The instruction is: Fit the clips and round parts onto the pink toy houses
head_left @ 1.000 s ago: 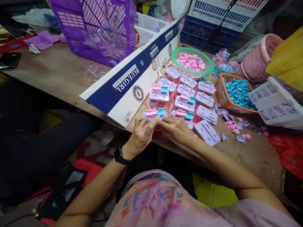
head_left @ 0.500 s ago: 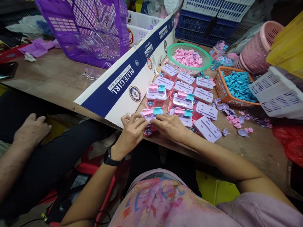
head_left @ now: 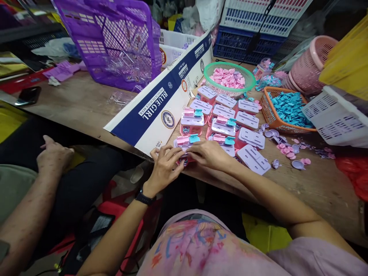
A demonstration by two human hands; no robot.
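At the table's near edge, my left hand (head_left: 166, 165) grips the left side of a small pink-and-lilac toy box (head_left: 178, 142), thumb and fingers bent round its front. My right hand (head_left: 211, 153) pinches at the box's front right, its fingertips close to the left ones. A rounded lilac part (head_left: 185, 148) shows between the hands; how it sits is partly hidden. Upright on the box's lid stand a pink piece (head_left: 183, 140) and a blue piece (head_left: 194, 138). Beyond are similar boxes, two with pink and blue pieces, the others with bare slotted lilac lids (head_left: 251, 138).
A cardboard divider (head_left: 155, 111) runs along the left. Behind stands a green basket (head_left: 253, 78) of pink parts; at right are an orange basket (head_left: 266, 111) of blue parts and loose lilac cups (head_left: 298, 165). Another person's hand (head_left: 54, 155) rests at far left.
The view has shifted slightly, so the scene sits a little lower and further right. Both hands stay at the same toy box, with the left fingers slightly changed in pose.
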